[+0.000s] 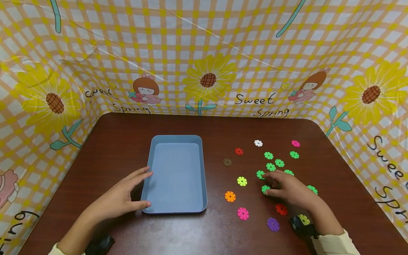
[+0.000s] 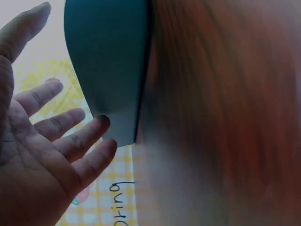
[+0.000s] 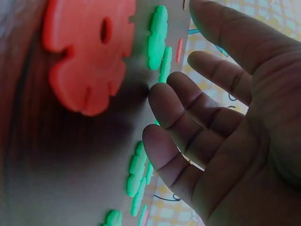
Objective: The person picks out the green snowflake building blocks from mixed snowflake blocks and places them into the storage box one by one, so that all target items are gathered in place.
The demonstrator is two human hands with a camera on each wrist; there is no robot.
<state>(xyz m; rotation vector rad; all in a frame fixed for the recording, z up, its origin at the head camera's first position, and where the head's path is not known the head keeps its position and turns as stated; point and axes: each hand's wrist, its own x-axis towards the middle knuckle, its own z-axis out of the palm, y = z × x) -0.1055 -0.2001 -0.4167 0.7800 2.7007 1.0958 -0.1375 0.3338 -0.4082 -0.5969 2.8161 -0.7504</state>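
A shallow blue-grey tray (image 1: 176,177) sits on the brown table. At its left side is my left hand (image 1: 122,196), fingers and thumb spread, tips at the rim; whether they touch it I cannot tell. In the left wrist view the hand (image 2: 51,141) holds nothing beside the tray's wall (image 2: 110,61). My right hand (image 1: 291,187) hovers palm down over several green notched plastic discs (image 1: 270,166), its fingers loosely bent. Nothing shows between those fingers (image 3: 164,101) in the right wrist view, where a red disc (image 3: 89,56) looms close. Part of the green group is hidden under the hand.
Around the green discs lie others: orange (image 1: 230,196), yellow (image 1: 242,181), brown (image 1: 227,162), white (image 1: 258,143), purple (image 1: 273,224) and pink (image 1: 243,213). A checked, flower-printed cloth (image 1: 207,42) rises behind and at both sides of the table.
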